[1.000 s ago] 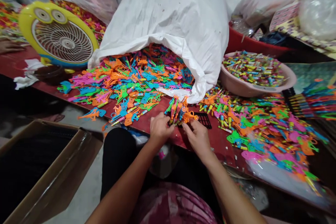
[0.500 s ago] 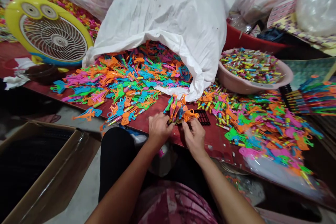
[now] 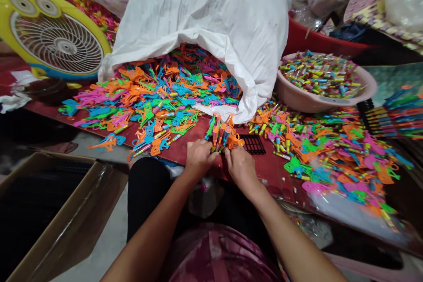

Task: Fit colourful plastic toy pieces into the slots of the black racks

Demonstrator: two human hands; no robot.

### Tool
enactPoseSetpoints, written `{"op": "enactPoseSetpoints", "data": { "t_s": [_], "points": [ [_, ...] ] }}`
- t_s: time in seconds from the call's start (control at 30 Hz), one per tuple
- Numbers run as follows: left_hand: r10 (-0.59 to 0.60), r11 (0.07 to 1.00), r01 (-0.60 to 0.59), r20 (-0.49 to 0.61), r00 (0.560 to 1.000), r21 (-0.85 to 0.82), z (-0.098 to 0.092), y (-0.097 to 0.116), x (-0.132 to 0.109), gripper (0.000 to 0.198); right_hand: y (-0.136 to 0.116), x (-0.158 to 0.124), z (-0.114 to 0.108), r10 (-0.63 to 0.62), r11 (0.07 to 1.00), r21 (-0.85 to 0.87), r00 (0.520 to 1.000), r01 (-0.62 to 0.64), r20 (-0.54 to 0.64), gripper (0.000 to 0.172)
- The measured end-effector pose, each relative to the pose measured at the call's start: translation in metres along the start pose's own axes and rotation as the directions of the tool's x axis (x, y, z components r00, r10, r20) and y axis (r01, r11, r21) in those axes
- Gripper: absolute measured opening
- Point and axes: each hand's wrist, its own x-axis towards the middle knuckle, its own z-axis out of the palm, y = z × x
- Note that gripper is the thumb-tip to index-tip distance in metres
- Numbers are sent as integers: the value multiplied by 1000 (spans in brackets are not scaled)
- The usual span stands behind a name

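Note:
My left hand [image 3: 199, 157] rests at the front edge of the red table, fingers and thumb closed at the lower ends of a cluster of upright plastic toys [image 3: 220, 131]. These are orange, blue and green, with round tops and striped wrapped tubes below. My right hand [image 3: 242, 164] is curled against the right side of that cluster, its fingertips on an orange plastic toy [image 3: 235, 139]. The fingertips are partly hidden. A black grid rack [image 3: 254, 144] lies flat beside the right hand, and the cluster stands at its left part.
Behind, a big white sack [image 3: 205, 4] spills a heap of colourful plastic toys [image 3: 148, 92]. Right of it stand a pink basin [image 3: 317, 103] of wrapped tubes and another toy pile [image 3: 350, 158]. A yellow fan [image 3: 61, 44] is at left, above an open cardboard box [image 3: 76, 211].
My right hand has turned palm down and moved slightly left, bringing the orange toy into the cluster. My left hand stays nearly in place. The view has shifted slightly.

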Motion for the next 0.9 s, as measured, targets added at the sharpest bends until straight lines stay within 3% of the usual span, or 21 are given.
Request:
{"op": "enactPoseSetpoints", "data": {
  "t_s": [0.13, 0.33, 0.4, 0.47, 0.5, 0.57, 0.6, 0.63, 0.77, 0.9],
  "points": [
    [13, 1000, -13, 11, 1000, -3, -2, -1, 1, 23, 0, 1, 0, 13, 1000, 19, 999, -14, 43, 28],
    [55, 997, -57, -38, 998, -57, 1, -10, -1, 22, 20, 0, 6, -142, 915, 373, 988, 157, -67, 18],
    [52, 991, -62, -80, 995, -117, 2, -10, -8, 14, 24, -1, 7, -170, 883, 425, 980, 199, -105, 17],
    [5, 979, -46, -202, 979, -200, 2, -5, -20, 16, 22, -4, 8, -155, 901, 392, 982, 187, -111, 19],
    [-33, 972, -40, -300, 953, -233, 2, -1, -27, 25, 19, -5, 8, -133, 923, 350, 986, 160, -99, 19],
    [-83, 971, -52, -538, 839, -232, 2, 10, -40, 34, 10, -7, 7, -77, 965, 248, 995, 89, -57, 20],
    [-44, 981, -83, -609, 792, -177, 2, 16, -46, 35, 4, -8, 7, -54, 975, 213, 998, 60, -34, 20],
    [11, 986, -114, -635, 772, -121, 1, 22, -49, 35, -1, -10, 6, -42, 978, 202, 999, 42, -8, 21],
    [88, 991, -133, -620, 780, -26, 2, 38, -52, 23, -15, -18, 2, -63, 955, 294, 996, 42, 60, 19],
    [55, 998, -34, -592, 804, 47, 2, 34, -51, 18, 0, -21, -14, -266, 871, 441, 963, 218, 48, 24]
  ]
}}
